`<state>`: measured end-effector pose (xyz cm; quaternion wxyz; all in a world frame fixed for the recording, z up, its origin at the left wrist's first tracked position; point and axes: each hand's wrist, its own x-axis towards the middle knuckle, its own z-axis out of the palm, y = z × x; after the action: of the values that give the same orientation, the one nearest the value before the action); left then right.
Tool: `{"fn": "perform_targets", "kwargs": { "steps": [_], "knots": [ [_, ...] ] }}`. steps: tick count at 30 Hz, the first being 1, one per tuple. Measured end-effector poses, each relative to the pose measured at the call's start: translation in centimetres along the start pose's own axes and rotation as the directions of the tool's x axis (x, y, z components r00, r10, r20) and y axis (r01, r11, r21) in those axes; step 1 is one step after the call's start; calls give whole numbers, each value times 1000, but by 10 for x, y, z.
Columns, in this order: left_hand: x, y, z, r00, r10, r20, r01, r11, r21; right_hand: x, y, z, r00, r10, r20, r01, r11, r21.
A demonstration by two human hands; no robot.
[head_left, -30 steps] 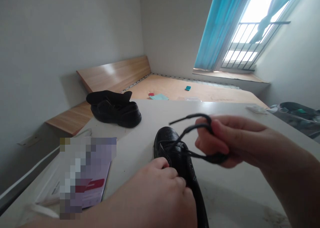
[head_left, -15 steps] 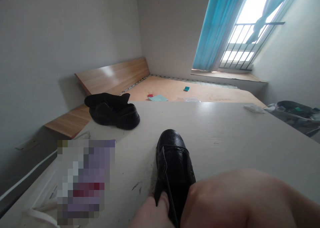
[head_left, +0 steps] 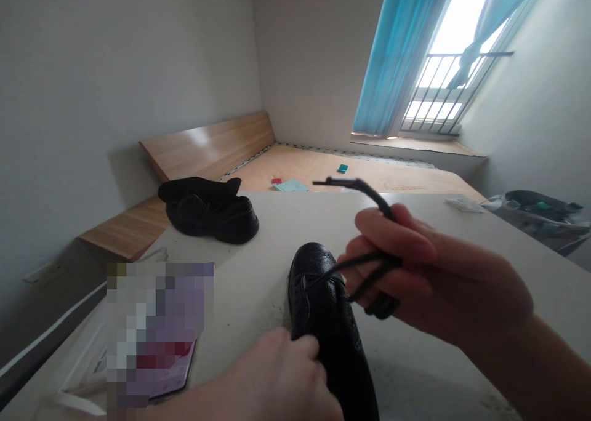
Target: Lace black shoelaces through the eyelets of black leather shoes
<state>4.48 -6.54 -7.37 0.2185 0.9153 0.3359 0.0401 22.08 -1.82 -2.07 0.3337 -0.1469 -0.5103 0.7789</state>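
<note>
A black leather shoe (head_left: 318,310) lies on the table with its toe pointing away from me. Curled against the shoe's left side is my left hand (head_left: 281,378), closed on its edge with the fingertips hidden. My right hand (head_left: 438,279) is raised over the right side of the shoe, thumb and fingers pinching a black shoelace (head_left: 369,193). One tip of the lace sticks out to the left above the hand. Other strands run from the fingers down to the front of the shoe. A second black shoe (head_left: 217,215) sits farther back at the left.
A phone-like slab (head_left: 173,372), mostly pixelated, lies on the white table (head_left: 249,298) at the left. White cables run along that edge. Beyond the table is a bed (head_left: 392,175) with small items on it. A bin (head_left: 545,215) stands at the right.
My right hand has risen from the shoe and now shows a shoelace in its fingers. My left hand has shifted forward along the shoe's left side.
</note>
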Motion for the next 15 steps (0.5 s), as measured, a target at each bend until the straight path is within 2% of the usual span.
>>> {"fn": "perform_targets", "kwargs": {
  "steps": [1,2,3,5,7,8,12,14,15],
  "knots": [
    [4,4,-14,988,-10,157,-9,993,117,2,-3,-2,999,-27,-41,27,1000,-10],
    [8,8,-27,970,-70,232,26,981,191,4,-6,-4,996,-51,-67,50,999,-16],
    [10,11,-40,964,-103,245,55,979,196,5,-8,-6,994,-71,-88,69,997,-23],
    [13,13,-57,984,-169,63,156,971,180,6,-10,-8,988,-101,-117,96,994,-47],
    [13,13,-64,959,-264,-101,275,954,117,6,-10,-8,983,-125,-134,115,990,-82],
    [13,12,-65,946,-295,-137,306,949,71,7,-9,-8,980,-140,-143,126,987,-103],
    [12,7,-64,950,-287,-125,263,948,-180,8,-10,-10,953,-182,-241,122,962,-245],
    [13,4,-67,950,-286,-122,230,912,-340,9,-11,-15,912,-237,-336,108,927,-359],
    [15,1,-69,947,-291,-132,215,885,-413,10,-11,-19,872,-296,-391,114,898,-426]
  ]
}}
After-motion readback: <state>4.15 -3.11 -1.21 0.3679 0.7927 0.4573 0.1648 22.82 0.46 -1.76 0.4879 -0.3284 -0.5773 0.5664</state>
